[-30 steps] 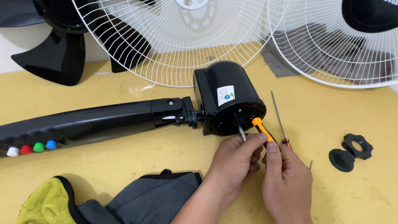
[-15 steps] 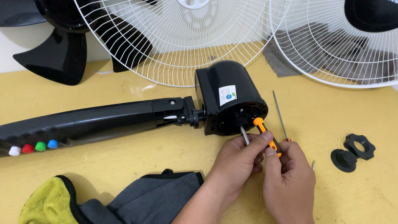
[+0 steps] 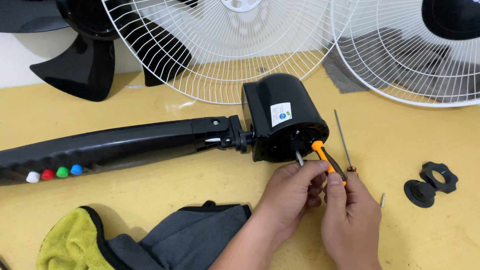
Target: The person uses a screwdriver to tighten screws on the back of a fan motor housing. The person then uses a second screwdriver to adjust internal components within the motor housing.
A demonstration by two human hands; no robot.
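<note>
Both my hands pinch the orange screwdriver (image 3: 327, 161): left hand (image 3: 290, 195), right hand (image 3: 352, 213), tip at motor housing (image 3: 282, 117).

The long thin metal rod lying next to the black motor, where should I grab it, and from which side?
Grip the thin metal rod around its middle, coming from above on the right: it lies flat on the yellow table, with the black motor housing crowding its left.

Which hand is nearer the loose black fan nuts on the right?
Right. The right hand holds the orange screwdriver, with only bare table between it and the black fan nuts. The left hand sits beyond it, nearer the motor housing.
</note>
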